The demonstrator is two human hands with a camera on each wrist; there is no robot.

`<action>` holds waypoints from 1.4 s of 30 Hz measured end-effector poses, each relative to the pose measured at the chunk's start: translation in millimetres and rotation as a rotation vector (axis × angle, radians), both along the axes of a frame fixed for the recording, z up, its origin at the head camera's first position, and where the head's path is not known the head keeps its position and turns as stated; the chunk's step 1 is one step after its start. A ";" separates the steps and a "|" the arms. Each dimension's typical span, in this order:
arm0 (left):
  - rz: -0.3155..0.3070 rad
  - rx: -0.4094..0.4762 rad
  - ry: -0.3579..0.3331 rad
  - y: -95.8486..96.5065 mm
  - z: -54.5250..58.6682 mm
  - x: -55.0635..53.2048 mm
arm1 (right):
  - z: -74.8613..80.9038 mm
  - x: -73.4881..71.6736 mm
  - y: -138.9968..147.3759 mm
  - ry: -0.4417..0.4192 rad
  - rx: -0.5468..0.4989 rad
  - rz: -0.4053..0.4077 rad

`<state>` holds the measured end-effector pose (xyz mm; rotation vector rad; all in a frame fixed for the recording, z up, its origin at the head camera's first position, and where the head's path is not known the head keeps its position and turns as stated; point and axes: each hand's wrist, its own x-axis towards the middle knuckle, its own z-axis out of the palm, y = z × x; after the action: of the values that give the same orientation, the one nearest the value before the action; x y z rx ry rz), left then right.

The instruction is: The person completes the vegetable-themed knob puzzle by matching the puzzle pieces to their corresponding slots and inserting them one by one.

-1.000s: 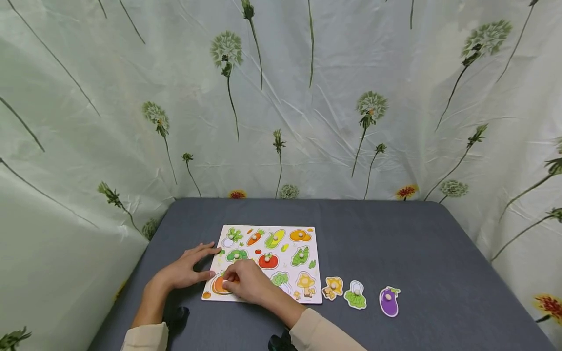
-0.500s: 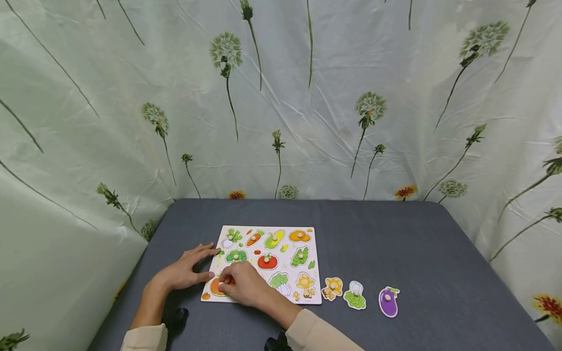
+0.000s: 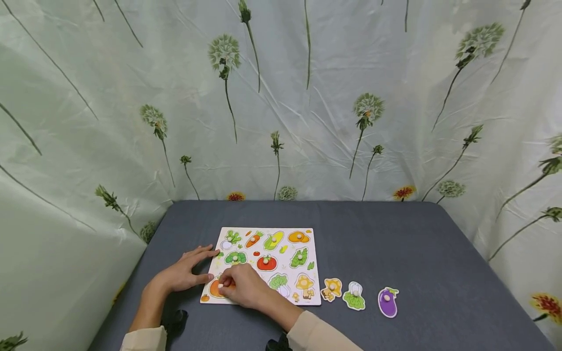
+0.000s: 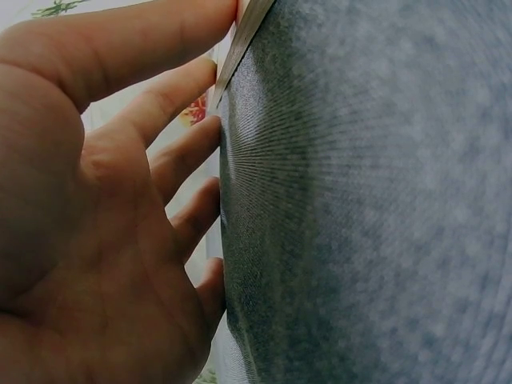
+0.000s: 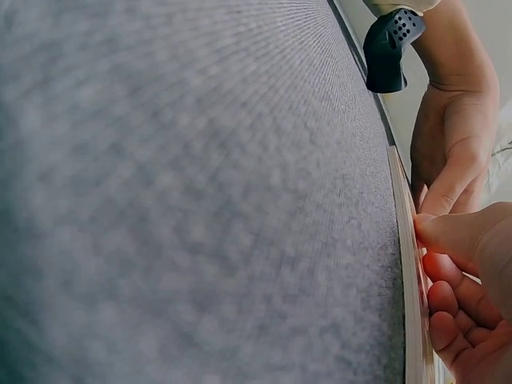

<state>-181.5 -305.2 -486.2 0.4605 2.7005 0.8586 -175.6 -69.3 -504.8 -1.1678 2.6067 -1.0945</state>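
Note:
A white vegetable knob-puzzle board point(image 3: 287, 246) lies on the table with colourful pieces set in it. My right hand point(image 3: 250, 287) is over its lower left part, thumb and forefinger pinching the knob of the orange pumpkin piece point(image 3: 214, 290), which the hand partly hides. Spread along the board's left edge, my left hand point(image 3: 177, 273) touches it with thumb and fingertips. In the left wrist view, the fingers of the left hand point(image 4: 120, 216) are nearly straight. The right wrist view has the right hand's thumb and forefinger point(image 5: 448, 232) together just above the board.
Right of the board lie a loose mushroom piece point(image 3: 332, 289), a cabbage piece point(image 3: 353, 300) and an eggplant piece point(image 3: 388, 303). The dark grey table point(image 3: 373, 243) meets a dandelion-print curtain point(image 3: 325, 122) at its back and sides.
My right hand has shifted slightly left over the pumpkin piece, then stayed nearly in place. The left hand keeps its spot on the board's edge. The head view has shifted slightly.

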 end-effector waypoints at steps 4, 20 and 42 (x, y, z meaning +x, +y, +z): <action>0.007 0.002 -0.009 0.8 1.4 1.2 | -1.0 0.6 0.6 0.012 -0.001 0.001; 0.034 -0.034 -0.034 1.3 -0.6 0.7 | 4.0 -9.0 37.2 -0.058 -0.047 -0.005; 0.051 -0.049 -0.059 1.1 0.4 -0.7 | 14.0 -16.1 114.1 -0.020 -0.059 -0.148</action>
<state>-182.2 -304.1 -485.8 0.3522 2.6830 0.8038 -191.6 44.9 -490.8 -0.9821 2.6992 -1.2104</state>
